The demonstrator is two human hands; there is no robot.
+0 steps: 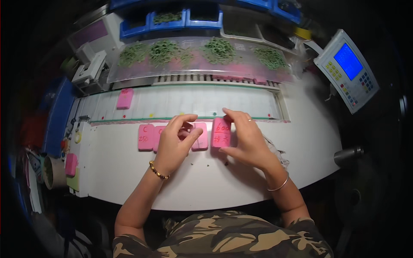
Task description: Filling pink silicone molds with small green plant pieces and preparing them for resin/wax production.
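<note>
A row of pink rectangular blocks lies on the white tabletop (124,176) in front of me. One pink block (146,137) with red handwriting sits at the row's left end. My left hand (174,142) is over the row's middle, its fingers curved and the thumb apart from them, partly hiding the blocks there. Just right of its thumb shows another pink block (200,139). At the right end, my right hand (247,142) spans a pink block (222,133) with red writing, index finger at its far edge and thumb at its near edge.
Beyond the blocks runs a glass-edged channel (172,101) with one pink block (125,98) on it. Green leafy heaps (219,50) rest on a clear sheet behind. A control panel (348,69) stands right, a dark bottle (348,155) at the table's edge, blue bins (204,23) at the back.
</note>
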